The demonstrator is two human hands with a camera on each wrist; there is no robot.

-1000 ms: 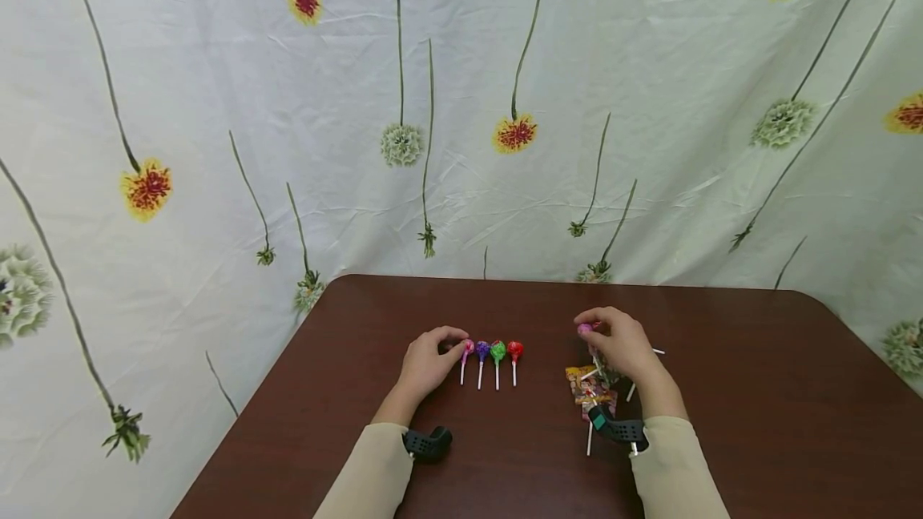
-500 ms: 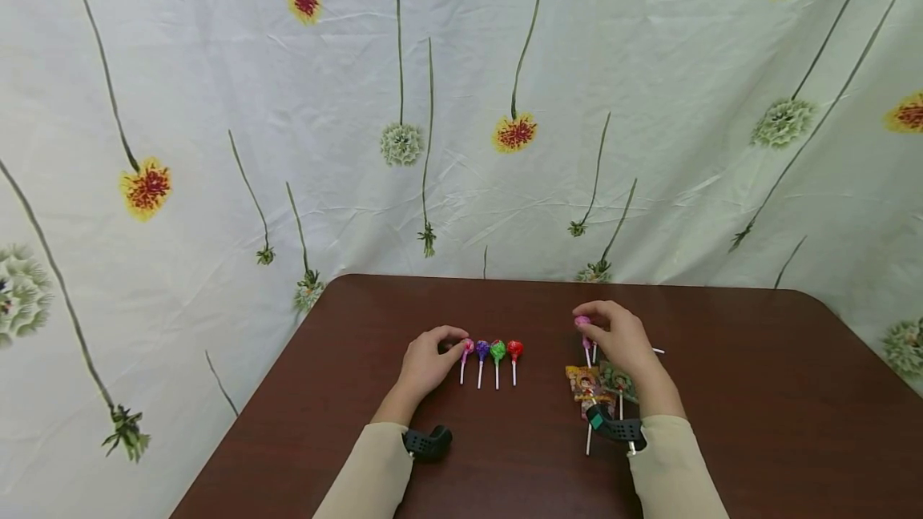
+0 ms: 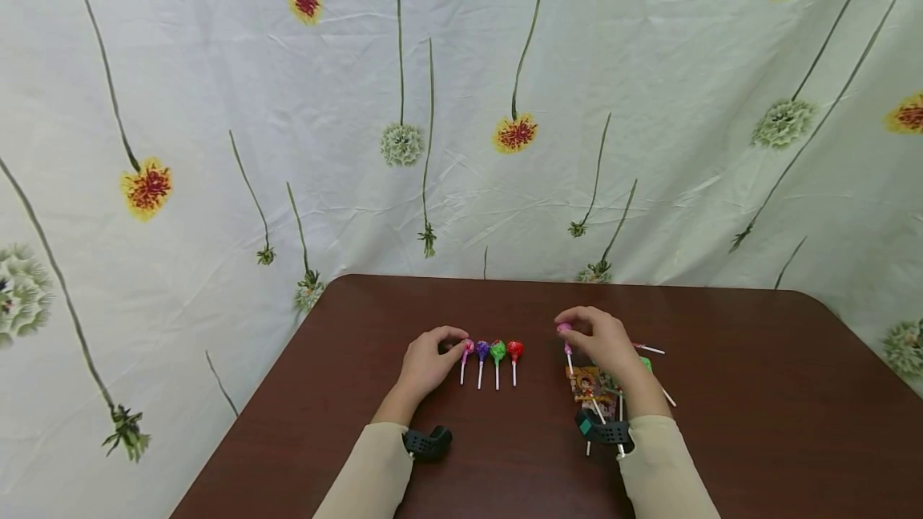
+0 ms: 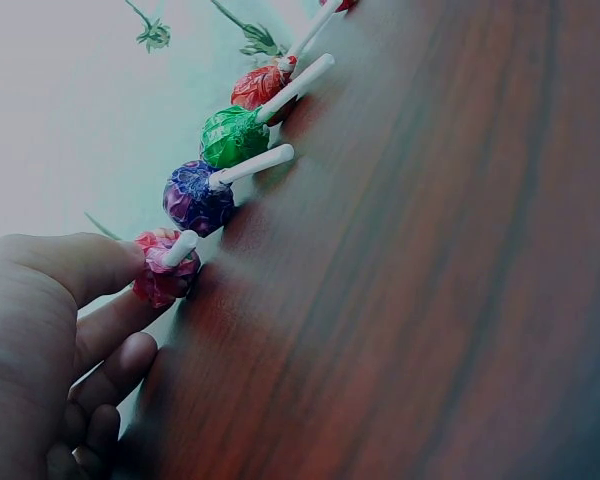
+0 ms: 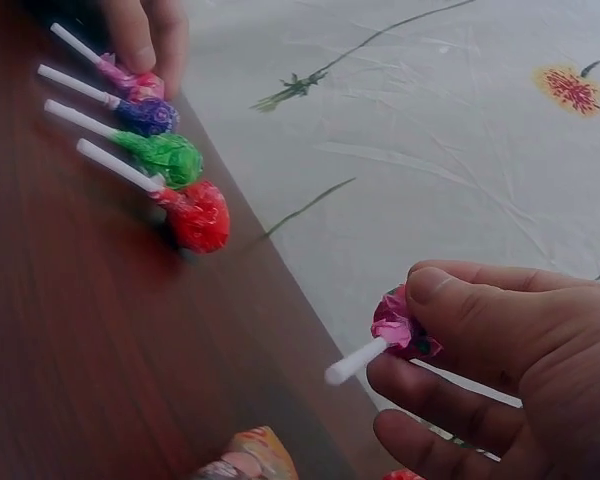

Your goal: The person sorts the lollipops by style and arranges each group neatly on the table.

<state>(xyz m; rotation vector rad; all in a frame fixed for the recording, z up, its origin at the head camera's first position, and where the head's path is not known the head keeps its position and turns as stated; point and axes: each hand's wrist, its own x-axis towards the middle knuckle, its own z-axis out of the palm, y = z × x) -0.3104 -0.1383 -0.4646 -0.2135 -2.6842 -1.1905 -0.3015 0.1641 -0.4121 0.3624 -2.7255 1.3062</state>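
Observation:
My left hand (image 3: 427,363) pinches the wrapped head of a pink lollipop (image 4: 162,272) between thumb and forefinger, at the left end of a row on the table. Beside it in that row lie a purple lollipop (image 3: 482,352), a green lollipop (image 3: 498,352) and a red lollipop (image 3: 515,350), sticks toward me. Off to the right, my right hand (image 3: 604,343) holds another pink lollipop (image 5: 398,325) by its head, thumb and fingers round it. Its white stick points down in the head view.
Under and beside the right wrist lies a pile of candy: an orange-yellow wrapper (image 3: 586,381), a green lollipop (image 3: 646,363) and several white sticks, partly hidden by the arm. The dark wooden table (image 3: 757,423) ends at a white flowered cloth (image 3: 461,183).
My right hand has lifted the pink lollipop out of the pile and moved left with it, uncovering a green lollipop. My left hand has stayed put.

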